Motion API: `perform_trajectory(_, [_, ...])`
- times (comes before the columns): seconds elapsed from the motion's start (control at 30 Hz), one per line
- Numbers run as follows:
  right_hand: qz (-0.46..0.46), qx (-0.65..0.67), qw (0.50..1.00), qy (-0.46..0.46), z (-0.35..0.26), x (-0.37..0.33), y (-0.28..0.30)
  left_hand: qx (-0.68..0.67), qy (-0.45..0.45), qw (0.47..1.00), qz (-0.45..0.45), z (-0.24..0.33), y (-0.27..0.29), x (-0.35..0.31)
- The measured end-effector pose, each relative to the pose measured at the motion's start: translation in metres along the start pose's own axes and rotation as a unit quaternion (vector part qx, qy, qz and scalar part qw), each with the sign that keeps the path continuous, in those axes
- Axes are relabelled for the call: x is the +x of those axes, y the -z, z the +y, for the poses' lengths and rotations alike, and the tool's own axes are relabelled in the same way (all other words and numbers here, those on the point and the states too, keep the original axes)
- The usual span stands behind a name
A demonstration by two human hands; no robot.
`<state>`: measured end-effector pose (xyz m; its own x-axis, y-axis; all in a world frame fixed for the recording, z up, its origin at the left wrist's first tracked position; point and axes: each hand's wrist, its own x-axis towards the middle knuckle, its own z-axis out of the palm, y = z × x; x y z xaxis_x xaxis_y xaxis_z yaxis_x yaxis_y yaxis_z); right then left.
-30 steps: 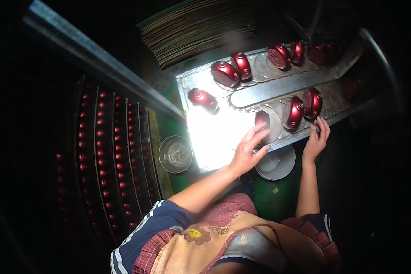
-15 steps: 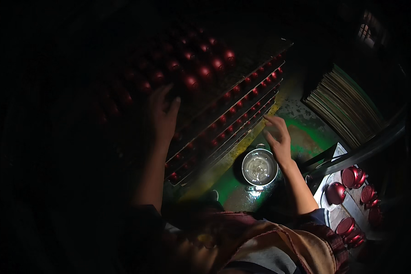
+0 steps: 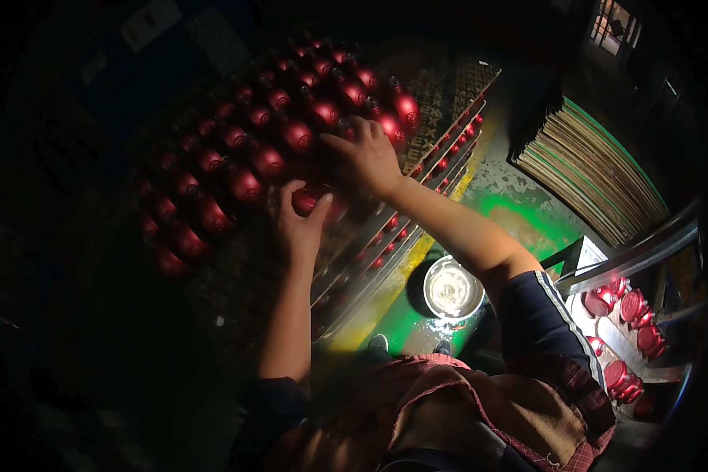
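Rows of glossy red round-bodied bottles (image 3: 266, 161) with narrow necks stand on the top board (image 3: 440, 86) of a layered stack. My left hand (image 3: 297, 224) is at the near side of the rows, thumb and forefinger curved around a red bottle (image 3: 310, 202); its lower outline is dim and blurred. My right hand (image 3: 370, 161) reaches across from the right, over the bottles. Its fingers are apart and bent near the neck of one, beside a red bottle (image 3: 389, 126), and I see nothing held in it.
Lower layers of the stack hold more red bottles (image 3: 392, 223). A round metal pot (image 3: 453, 288) sits on the green floor. To the right are a pile of thin boards (image 3: 594, 173), a metal rail (image 3: 637, 256) and several red bottles (image 3: 634, 305) on a light surface.
My right hand has moved from beside the stack, up and left, over the bottles. My left hand has shifted lower and slightly right, onto a bottle. The light on the rows is brighter.
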<state>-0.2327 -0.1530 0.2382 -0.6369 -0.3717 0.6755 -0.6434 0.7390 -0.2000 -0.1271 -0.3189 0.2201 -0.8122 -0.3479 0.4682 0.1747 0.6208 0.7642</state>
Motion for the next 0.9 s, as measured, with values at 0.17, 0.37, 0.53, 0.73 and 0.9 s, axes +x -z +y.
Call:
perform_trajectory(0.17, [-0.019, 0.101, 0.993, -0.052, 0.006, -0.026, 0.026, -0.077, -0.032, 0.996, 0.035, -0.011, 0.008, -0.025])
perform_trajectory(0.37, [0.118, 0.419, 0.863, -0.258, 0.038, -0.185, 0.131, -0.521, 0.193, 0.828, -0.071, 0.014, 0.034, -0.101])
perform_trajectory(0.53, [0.235, 0.731, 0.45, -0.456, 0.095, -0.323, 0.169, -0.758, 0.427, 0.469, -0.153, 0.02, -0.084, -0.177])
perform_trajectory(0.73, [0.247, 0.824, 0.156, -0.485, 0.148, -0.404, 0.167, -0.769, 0.572, 0.113, -0.261, 0.039, -0.225, -0.26])
perform_trajectory(0.9, [0.27, 0.871, 0.132, -0.387, 0.133, -0.415, 0.183, -0.77, 0.589, 0.054, -0.238, 0.032, -0.281, -0.295])
